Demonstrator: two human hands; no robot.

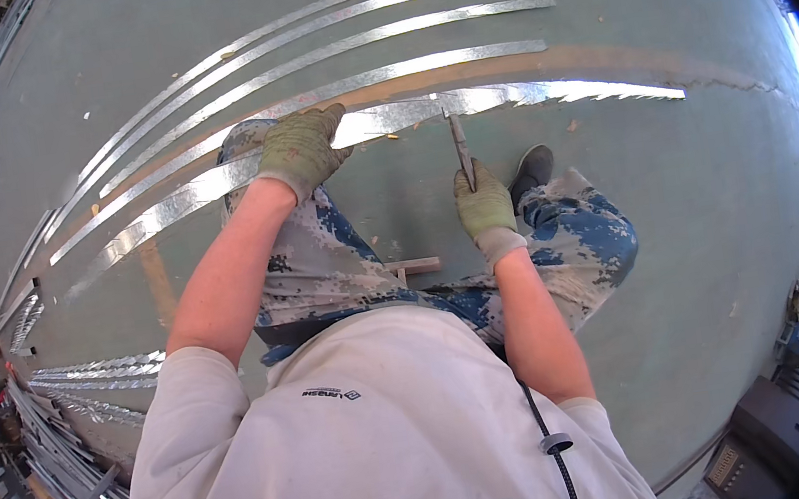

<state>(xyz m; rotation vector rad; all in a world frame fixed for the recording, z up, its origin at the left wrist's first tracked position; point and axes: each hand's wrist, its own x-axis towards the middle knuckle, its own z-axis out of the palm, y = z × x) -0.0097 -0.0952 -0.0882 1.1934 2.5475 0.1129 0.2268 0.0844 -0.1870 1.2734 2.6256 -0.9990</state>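
A long, shiny sheet-metal strip (386, 119) runs across in front of me, with a row of sawtooth-like cuts along its near edge toward the right end. My left hand (304, 149), in a green work glove, grips this strip over my left knee, its fingers curled and partly hidden. Gloved the same way, my right hand (485, 206) is closed around the handles of metal snips (461, 145). The tips of the snips meet the strip near its middle; whether the blades are apart is too small to tell.
Several uncut metal strips (455, 57) lie roughly parallel on the green floor beyond. Notched strips (98, 372) and a heap of long metal pieces (81, 473) lie at the left. A small wooden stool (414, 267) shows between my legs. A dark machine (763, 439) stands lower right.
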